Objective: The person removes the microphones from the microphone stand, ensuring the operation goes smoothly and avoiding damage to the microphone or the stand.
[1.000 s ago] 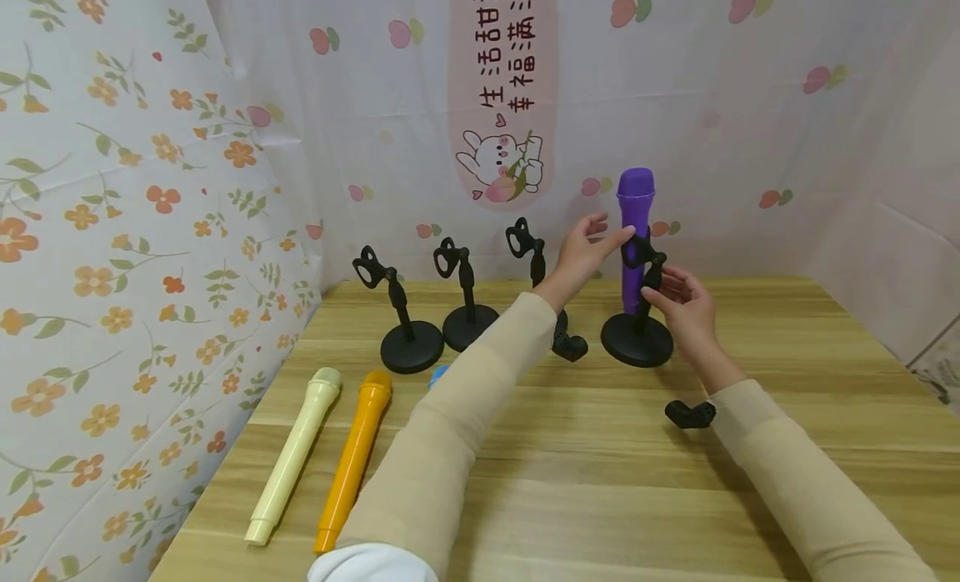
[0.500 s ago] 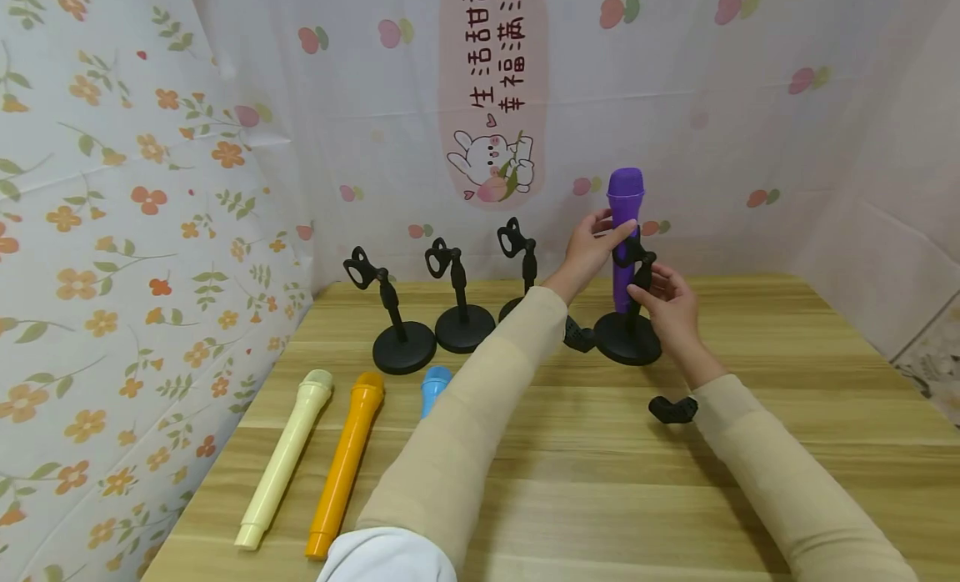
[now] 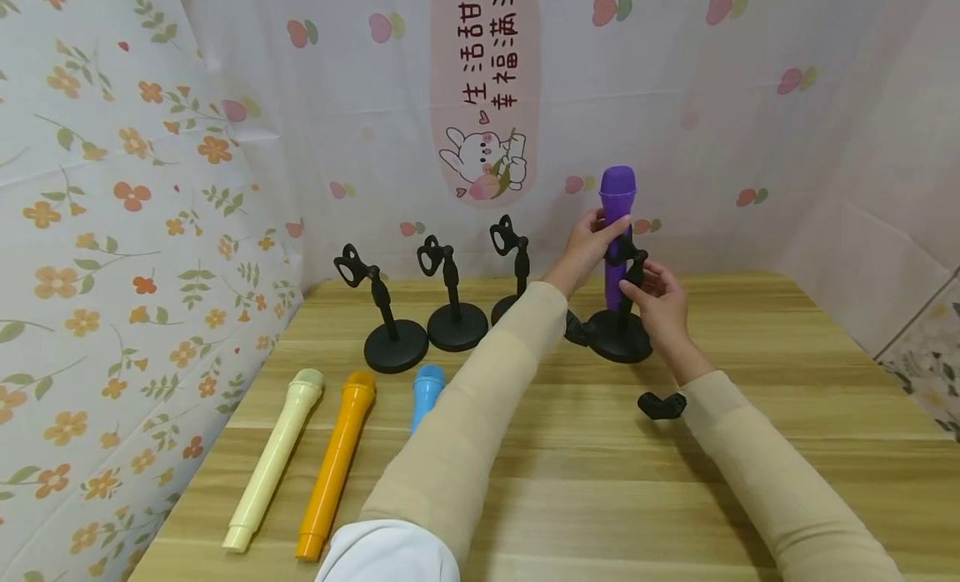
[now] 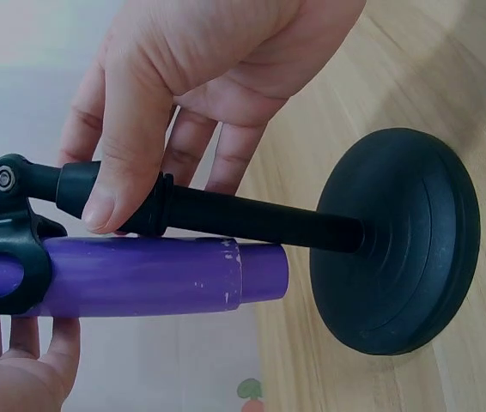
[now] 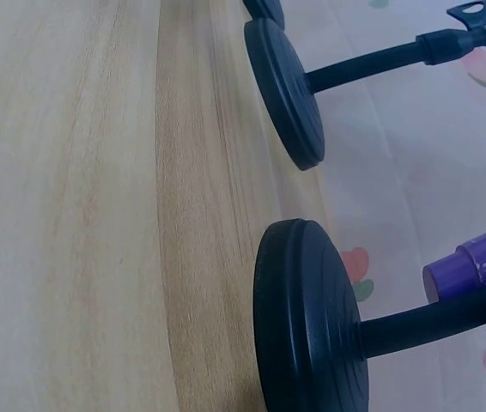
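Observation:
A purple microphone [image 3: 618, 194] stands nearly upright in the clip [image 4: 33, 279] of a black desk stand [image 3: 621, 338]. My left hand [image 3: 588, 247] holds the microphone just below its head, the thumb in front and fingers behind. With thumb and fingers, my right hand [image 3: 663, 307] grips the stand's pole under the clip joint. In the left wrist view the right thumb presses the black collar, and the microphone's lower end runs beside the pole [image 4: 269, 221]. The right wrist view shows the round base on the wooden table and only a bit of a hand.
Three more black stands, the left one [image 3: 396, 346] foremost, stand in a row with empty clips. Cream [image 3: 273, 461], orange [image 3: 336, 465] and blue [image 3: 427, 392] microphones lie at left, the blue partly under the left sleeve. Small black angled pieces [image 3: 662, 405] show beside both wrists.
My left hand has moved slightly right relative to the stand and wrapped farther round the microphone. The right hand keeps its grip. The head view has shifted, and more of the blue microphone shows.

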`<state>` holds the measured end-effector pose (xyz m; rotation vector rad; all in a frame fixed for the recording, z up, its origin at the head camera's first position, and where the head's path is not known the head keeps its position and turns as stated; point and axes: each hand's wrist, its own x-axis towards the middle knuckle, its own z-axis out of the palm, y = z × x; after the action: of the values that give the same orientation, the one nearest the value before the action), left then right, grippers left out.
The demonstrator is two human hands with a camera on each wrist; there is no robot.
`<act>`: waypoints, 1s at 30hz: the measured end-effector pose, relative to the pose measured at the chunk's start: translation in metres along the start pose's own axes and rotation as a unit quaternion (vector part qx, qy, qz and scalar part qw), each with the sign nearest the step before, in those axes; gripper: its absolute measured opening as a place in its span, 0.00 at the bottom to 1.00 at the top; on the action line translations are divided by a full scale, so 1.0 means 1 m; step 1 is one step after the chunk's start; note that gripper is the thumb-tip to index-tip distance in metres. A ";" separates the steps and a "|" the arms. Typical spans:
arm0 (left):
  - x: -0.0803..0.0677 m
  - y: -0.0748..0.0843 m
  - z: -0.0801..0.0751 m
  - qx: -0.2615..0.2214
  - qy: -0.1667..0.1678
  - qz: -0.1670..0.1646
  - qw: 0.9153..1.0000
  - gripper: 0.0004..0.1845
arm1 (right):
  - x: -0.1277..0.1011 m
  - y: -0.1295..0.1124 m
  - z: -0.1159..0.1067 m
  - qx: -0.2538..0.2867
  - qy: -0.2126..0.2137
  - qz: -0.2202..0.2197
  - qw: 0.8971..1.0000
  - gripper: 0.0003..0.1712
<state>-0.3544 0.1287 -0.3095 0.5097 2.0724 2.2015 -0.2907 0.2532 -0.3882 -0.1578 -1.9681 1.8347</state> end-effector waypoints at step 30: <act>0.000 0.003 -0.004 -0.019 0.023 -0.003 1.000 0.24 | 0.001 -0.003 0.003 0.032 0.031 -0.002 0.999 0.21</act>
<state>-0.3549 0.1241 -0.3063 0.4528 2.0465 2.2662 -0.2920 0.2509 -0.3849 -0.1872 -1.8633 1.8655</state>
